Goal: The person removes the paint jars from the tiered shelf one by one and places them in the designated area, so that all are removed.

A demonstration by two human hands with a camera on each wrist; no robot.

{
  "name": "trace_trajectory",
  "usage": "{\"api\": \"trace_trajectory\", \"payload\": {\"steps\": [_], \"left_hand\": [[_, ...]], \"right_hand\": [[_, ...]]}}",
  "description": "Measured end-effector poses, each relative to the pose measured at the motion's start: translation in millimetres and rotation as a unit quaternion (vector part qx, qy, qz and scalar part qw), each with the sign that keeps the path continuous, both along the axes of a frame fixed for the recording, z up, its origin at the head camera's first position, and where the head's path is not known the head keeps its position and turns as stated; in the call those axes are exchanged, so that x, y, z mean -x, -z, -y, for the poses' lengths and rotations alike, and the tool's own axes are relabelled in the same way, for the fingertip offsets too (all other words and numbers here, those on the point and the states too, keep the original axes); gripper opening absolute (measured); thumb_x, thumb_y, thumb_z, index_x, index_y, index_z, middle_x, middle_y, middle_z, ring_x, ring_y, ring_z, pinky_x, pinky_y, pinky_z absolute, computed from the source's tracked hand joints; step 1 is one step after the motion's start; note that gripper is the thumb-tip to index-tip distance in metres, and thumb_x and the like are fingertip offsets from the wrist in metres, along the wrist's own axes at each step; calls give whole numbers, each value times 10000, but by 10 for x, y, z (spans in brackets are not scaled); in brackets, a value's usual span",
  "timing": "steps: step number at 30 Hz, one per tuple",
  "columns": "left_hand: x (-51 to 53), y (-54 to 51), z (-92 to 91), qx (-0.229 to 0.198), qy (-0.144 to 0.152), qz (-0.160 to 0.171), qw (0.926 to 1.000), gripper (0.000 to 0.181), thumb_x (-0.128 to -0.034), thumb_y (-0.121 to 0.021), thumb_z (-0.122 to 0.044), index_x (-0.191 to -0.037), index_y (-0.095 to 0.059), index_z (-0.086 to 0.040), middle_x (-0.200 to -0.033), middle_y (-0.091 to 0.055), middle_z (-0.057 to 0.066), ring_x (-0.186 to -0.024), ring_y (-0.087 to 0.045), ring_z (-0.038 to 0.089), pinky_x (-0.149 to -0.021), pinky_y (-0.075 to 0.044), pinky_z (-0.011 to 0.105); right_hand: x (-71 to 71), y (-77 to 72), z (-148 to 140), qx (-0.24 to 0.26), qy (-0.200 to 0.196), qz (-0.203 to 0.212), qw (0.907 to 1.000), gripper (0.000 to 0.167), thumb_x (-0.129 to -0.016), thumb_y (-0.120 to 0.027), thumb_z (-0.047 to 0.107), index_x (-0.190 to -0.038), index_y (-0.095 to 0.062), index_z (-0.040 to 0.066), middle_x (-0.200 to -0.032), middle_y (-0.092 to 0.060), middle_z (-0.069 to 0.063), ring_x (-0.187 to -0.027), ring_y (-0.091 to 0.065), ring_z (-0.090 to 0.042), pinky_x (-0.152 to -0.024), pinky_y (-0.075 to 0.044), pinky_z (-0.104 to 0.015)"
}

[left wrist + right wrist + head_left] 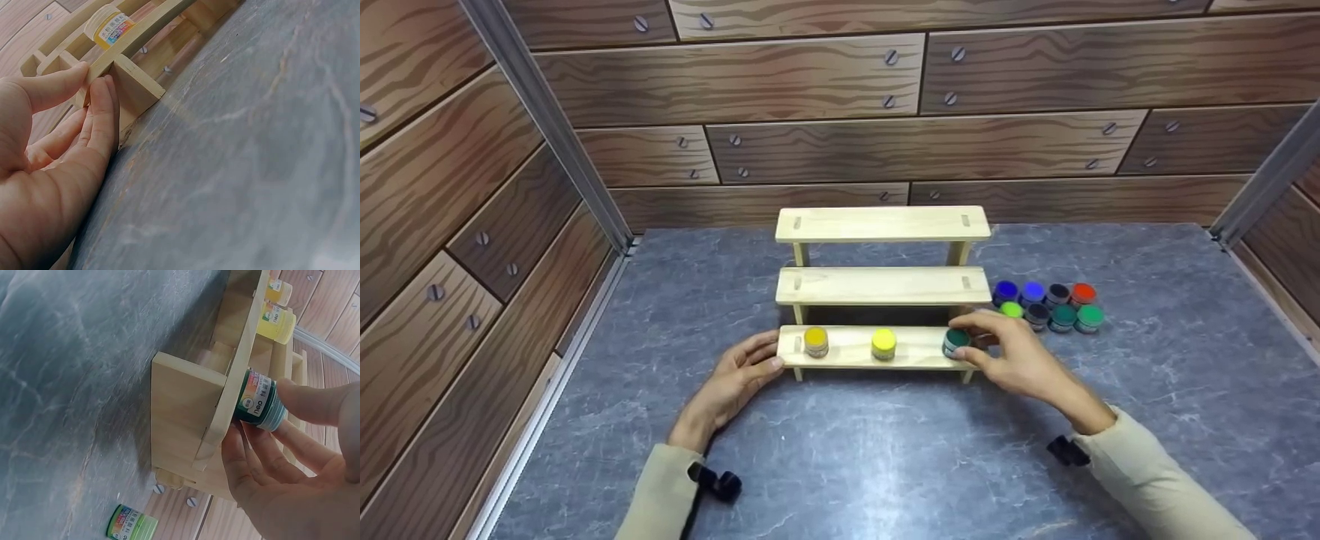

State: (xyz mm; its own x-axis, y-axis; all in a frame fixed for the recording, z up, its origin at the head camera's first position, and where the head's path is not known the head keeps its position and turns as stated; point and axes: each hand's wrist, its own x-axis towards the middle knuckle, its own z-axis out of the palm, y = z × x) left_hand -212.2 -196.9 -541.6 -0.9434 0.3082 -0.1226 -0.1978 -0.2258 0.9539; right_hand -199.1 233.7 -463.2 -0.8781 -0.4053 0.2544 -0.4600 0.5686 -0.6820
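A three-step wooden stand (881, 285) holds small paint jars on its lowest step. My left hand (735, 381) pinches that step's left end, thumb above and fingers beneath, as the left wrist view shows. At the right end, my right hand (1016, 356) grips a dark green paint jar (256, 399) between thumb and fingers. The jar is upright at the step's surface; its label faces the right wrist camera. An ochre-yellow jar (816, 342) stands near the left end and a bright yellow jar (883, 344) in the middle.
Right of the stand, several more paint jars sit grouped in two rows on the grey marbled table (840, 457), among them a red jar (1084, 294) and a light green jar (1011, 310). Wood-patterned walls (825, 82) enclose the back and sides.
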Motion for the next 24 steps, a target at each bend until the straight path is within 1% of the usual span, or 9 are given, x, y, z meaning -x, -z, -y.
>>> {"api": "trace_trajectory", "payload": {"steps": [3, 7, 12, 17, 24], "left_hand": [[-1, 3, 9, 6, -7, 19, 10000, 690, -1012, -648, 26, -1612, -317, 108, -1595, -440, 289, -1282, -614, 158, -1137, -536, 304], [-6, 9, 28, 70, 32, 3, 10000, 696, -1018, -651, 11, -1620, -313, 95, -1618, -414, 296, -1295, -610, 155, -1138, -531, 294], [-10, 13, 46, 91, 58, -31, 9999, 696, -1025, -650, 2, -1625, -309, 88, -1632, -396, 305, -1300, -612, 150, -1128, -533, 282], [-13, 13, 29, 11, 29, -9, 10000, 689, -1016, -642, 27, -1616, -313, 106, -1606, -433, 290, -1272, -628, 150, -1127, -535, 284], [-5, 0, -1, 16, 42, 0, 10000, 691, -1014, -649, 26, -1615, -316, 103, -1584, -469, 262, -1253, -639, 144, -1118, -543, 284]], "right_hand": [[-6, -11, -24, 6, -20, -22, 10000, 359, -944, -804, 52, -1286, -720, -16, -1209, -743, -132, -1040, -739, -305, -912, -659, -445], [-15, -41, -86, 2, 51, -29, 10000, 361, -940, -793, 7, -1292, -719, -19, -1223, -744, -138, -1063, -732, -310, -919, -656, -451], [-41, -88, -212, -92, 256, -31, 9996, 365, -956, -791, 41, -1312, -720, 2, -1239, -742, -148, -1091, -729, -325, -925, -648, -484], [-73, -122, -368, -159, 462, 18, 9988, 361, -973, -782, 72, -1321, -711, 6, -1274, -721, -187, -1110, -723, -367, -949, -629, -534], [-81, -96, -568, -242, 689, -120, 9973, 367, -966, -789, 69, -1311, -707, -21, -1278, -723, -202, -1118, -722, -395, -955, -621, -555]]}}
